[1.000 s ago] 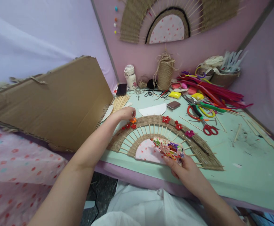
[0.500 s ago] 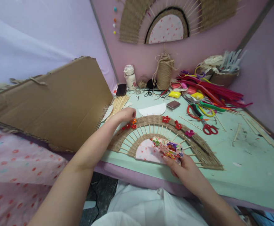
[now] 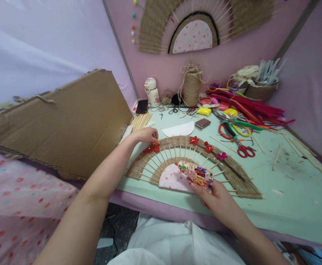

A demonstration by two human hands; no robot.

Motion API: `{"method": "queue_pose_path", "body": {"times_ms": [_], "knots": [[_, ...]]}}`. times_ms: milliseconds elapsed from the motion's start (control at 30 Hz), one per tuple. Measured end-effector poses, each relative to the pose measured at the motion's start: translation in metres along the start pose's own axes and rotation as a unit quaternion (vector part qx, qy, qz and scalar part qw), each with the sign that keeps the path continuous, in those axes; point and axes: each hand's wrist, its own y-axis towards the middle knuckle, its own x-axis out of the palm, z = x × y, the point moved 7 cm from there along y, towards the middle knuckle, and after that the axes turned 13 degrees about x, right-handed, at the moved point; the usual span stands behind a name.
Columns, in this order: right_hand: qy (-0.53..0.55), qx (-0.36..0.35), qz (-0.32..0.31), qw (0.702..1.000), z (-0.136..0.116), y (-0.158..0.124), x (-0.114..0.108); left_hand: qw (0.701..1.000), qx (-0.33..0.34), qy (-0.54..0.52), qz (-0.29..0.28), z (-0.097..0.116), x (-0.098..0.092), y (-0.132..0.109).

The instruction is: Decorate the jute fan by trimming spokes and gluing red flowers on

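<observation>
A woven fan (image 3: 174, 141) of brown twine and thin sticks lies on the table, with a dotted fabric half-circle (image 3: 169, 177) at its centre. My left hand (image 3: 149, 135) is at the upper left of its rim, fingers curled down at an orange flower (image 3: 156, 144) beside red flowers (image 3: 156, 149). My right hand (image 3: 209, 193) is closed around a floral-patterned piece (image 3: 196, 173) above the fan's centre. Another red flower (image 3: 194, 140) and a magenta flower (image 3: 221, 156) sit on the right part of the rim.
Cardboard (image 3: 67, 121) stands at the left. Behind the fan are a bottle (image 3: 152, 92), a twine spool (image 3: 192, 86) and a white half-circle (image 3: 179, 129). Red-handled scissors (image 3: 245, 151) and pink strips (image 3: 260, 106) lie at the right.
My left hand has shifted slightly on the orange flower, its fingers now covering more of it. The view has moved slightly. My right hand still holds the floral piece.
</observation>
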Motion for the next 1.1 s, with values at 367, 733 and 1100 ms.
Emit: {"method": "queue_pose_path", "body": {"times_ms": [367,733,1100], "knots": [[0.026,0.014,-0.025,0.999,0.003,0.001,0.003,0.999,-0.004,-0.031,0.008,-0.011,0.007,0.005],[0.023,0.006,-0.019,1.0,0.0,-0.001,0.001,0.997,0.019,-0.075,0.004,-0.006,-0.005,-0.007],[0.027,0.018,-0.017,0.999,0.0,-0.002,0.0,0.993,-0.004,-0.122,0.007,0.001,0.001,-0.008]]}}
